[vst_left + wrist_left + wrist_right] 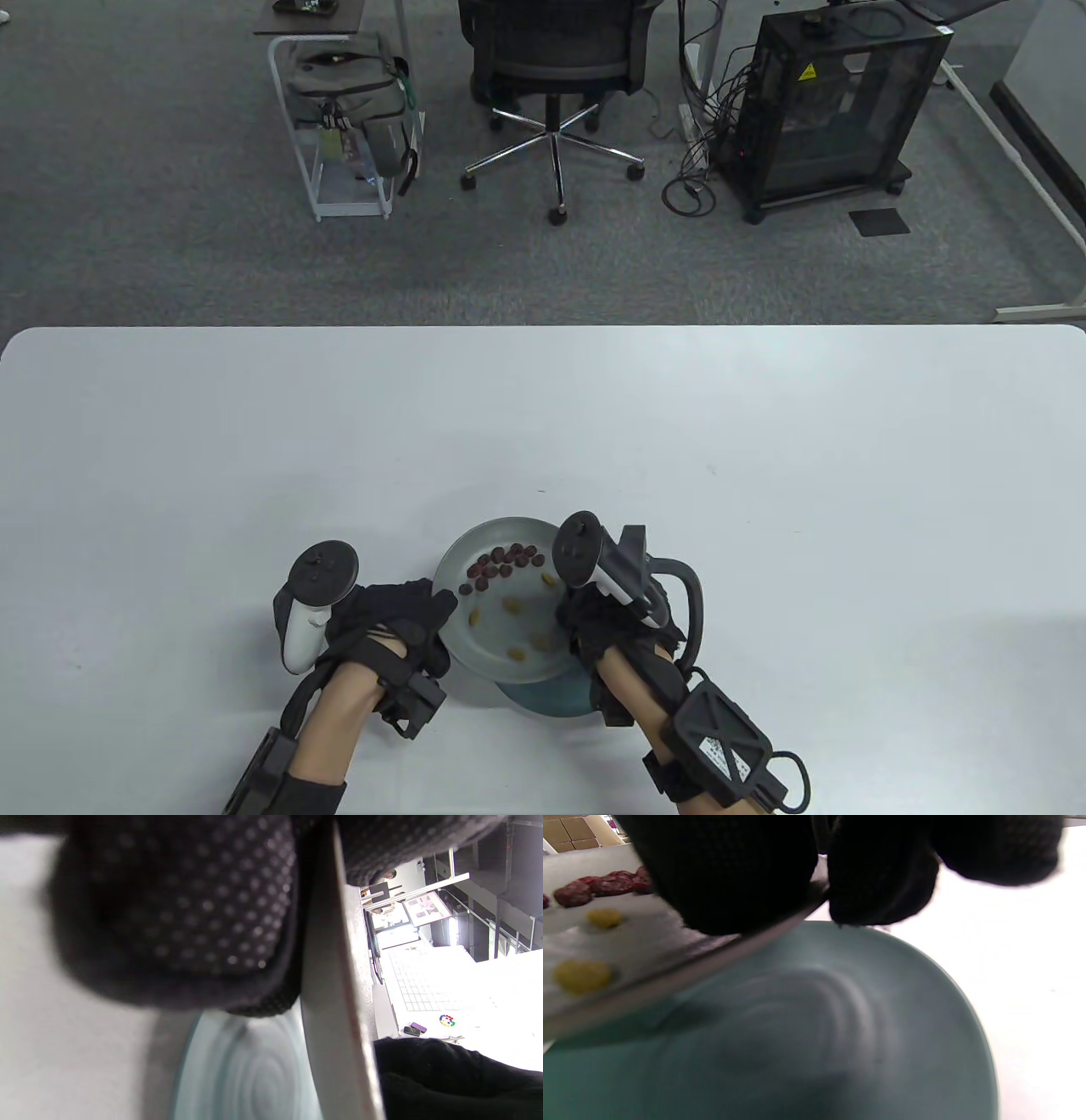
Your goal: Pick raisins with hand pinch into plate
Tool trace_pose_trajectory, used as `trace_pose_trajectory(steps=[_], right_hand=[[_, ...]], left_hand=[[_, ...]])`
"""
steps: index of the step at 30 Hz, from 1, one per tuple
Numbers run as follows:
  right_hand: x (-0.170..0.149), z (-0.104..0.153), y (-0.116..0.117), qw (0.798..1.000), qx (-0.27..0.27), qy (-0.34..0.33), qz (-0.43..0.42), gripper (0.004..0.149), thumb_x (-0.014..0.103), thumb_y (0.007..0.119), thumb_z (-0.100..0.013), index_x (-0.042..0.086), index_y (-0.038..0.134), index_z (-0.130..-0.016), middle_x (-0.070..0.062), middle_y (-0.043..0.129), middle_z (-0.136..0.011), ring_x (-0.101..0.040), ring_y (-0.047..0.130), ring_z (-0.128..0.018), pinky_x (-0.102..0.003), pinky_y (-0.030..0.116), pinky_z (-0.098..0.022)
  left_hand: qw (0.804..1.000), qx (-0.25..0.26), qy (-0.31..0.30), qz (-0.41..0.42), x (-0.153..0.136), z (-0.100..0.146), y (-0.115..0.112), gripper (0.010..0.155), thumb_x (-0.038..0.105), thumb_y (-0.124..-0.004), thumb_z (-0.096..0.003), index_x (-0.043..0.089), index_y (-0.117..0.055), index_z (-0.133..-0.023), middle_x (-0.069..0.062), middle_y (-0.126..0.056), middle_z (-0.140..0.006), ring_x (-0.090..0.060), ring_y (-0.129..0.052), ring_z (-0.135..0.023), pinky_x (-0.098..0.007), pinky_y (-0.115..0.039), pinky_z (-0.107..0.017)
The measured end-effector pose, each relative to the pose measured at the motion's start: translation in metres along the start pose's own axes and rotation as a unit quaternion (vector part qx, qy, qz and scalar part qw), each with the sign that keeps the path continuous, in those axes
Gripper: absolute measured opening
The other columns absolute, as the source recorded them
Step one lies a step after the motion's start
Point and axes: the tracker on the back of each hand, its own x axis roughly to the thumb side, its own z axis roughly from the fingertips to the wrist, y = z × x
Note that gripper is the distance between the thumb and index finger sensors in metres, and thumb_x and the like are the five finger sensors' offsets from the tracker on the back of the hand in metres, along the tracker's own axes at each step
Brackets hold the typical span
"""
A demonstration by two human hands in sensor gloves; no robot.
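Note:
A grey plate [492,632] holds dark red raisins [505,560] and yellow raisins [512,605]. It is tilted and raised over a teal plate [543,700] near the table's front edge. My left hand [441,607] grips the grey plate's left rim. My right hand [570,626] grips its right rim. In the left wrist view my fingers [178,912] clamp the grey rim [326,1005] above the teal plate [242,1073]. In the right wrist view my fingers [734,870] pinch the grey plate [640,938], with red raisins [606,885] and yellow raisins [582,976] on it, over the empty teal plate [818,1018].
The white table [543,424] stretches wide around the plates. Beyond its far edge stand an office chair [551,76], a wire rack with a bag [348,119] and a black cabinet [831,110] on the carpet.

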Motion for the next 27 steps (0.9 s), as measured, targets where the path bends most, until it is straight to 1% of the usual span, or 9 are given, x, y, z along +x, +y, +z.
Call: trace_pose_trajectory(steps=[4,11,19,23,27], right_hand=[[0.002,0.000,0.001,1.000,-0.011,-0.005,0.008,0.049,0.039,0.099,-0.040,0.017,0.087,-0.081,-0.024,0.095,-0.077,-0.023,0.102,-0.039,-0.040,0.089,-0.029],[0.005,-0.003,0.001,1.000,-0.014,-0.007,0.022,0.048,0.037,0.100,-0.039,0.014,0.086,-0.079,-0.023,0.097,-0.074,-0.023,0.101,-0.036,-0.040,0.089,-0.029],[0.003,-0.007,0.007,0.999,-0.007,-0.004,0.041,0.047,0.036,0.101,-0.038,0.013,0.086,-0.076,-0.020,0.102,-0.070,-0.018,0.106,-0.031,-0.037,0.092,-0.023],[-0.002,-0.008,0.008,1.000,-0.002,-0.007,0.011,0.047,0.035,0.101,-0.038,0.013,0.087,-0.076,-0.020,0.103,-0.070,-0.019,0.109,-0.033,-0.036,0.093,-0.022],[-0.006,-0.004,-0.002,1.000,-0.015,-0.011,-0.018,0.047,0.035,0.100,-0.039,0.011,0.086,-0.077,-0.021,0.101,-0.074,-0.020,0.110,-0.038,-0.037,0.093,-0.024]], left_hand=[[1.000,0.001,0.001,-0.001,0.000,0.000,0.001,0.051,0.029,-0.082,-0.0465,-0.016,-0.082,-0.072,-0.018,-0.114,-0.045,-0.024,-0.110,-0.007,-0.040,-0.086,-0.008],[1.000,0.002,0.002,0.005,0.000,0.000,0.000,0.052,0.029,-0.082,-0.0465,-0.016,-0.082,-0.072,-0.018,-0.114,-0.044,-0.024,-0.110,-0.006,-0.040,-0.086,-0.008],[1.000,0.003,0.005,-0.024,0.001,0.000,-0.001,0.052,0.029,-0.082,-0.0466,-0.016,-0.083,-0.072,-0.018,-0.115,-0.044,-0.024,-0.110,-0.006,-0.040,-0.086,-0.008],[0.999,0.006,0.017,-0.040,0.000,0.000,0.000,0.051,0.029,-0.082,-0.0468,-0.016,-0.083,-0.072,-0.017,-0.115,-0.045,-0.024,-0.110,-0.006,-0.040,-0.086,-0.008],[0.999,0.015,0.020,-0.030,-0.001,0.000,0.003,0.051,0.029,-0.082,-0.0469,-0.016,-0.083,-0.072,-0.017,-0.115,-0.045,-0.023,-0.110,-0.007,-0.040,-0.086,-0.008]])
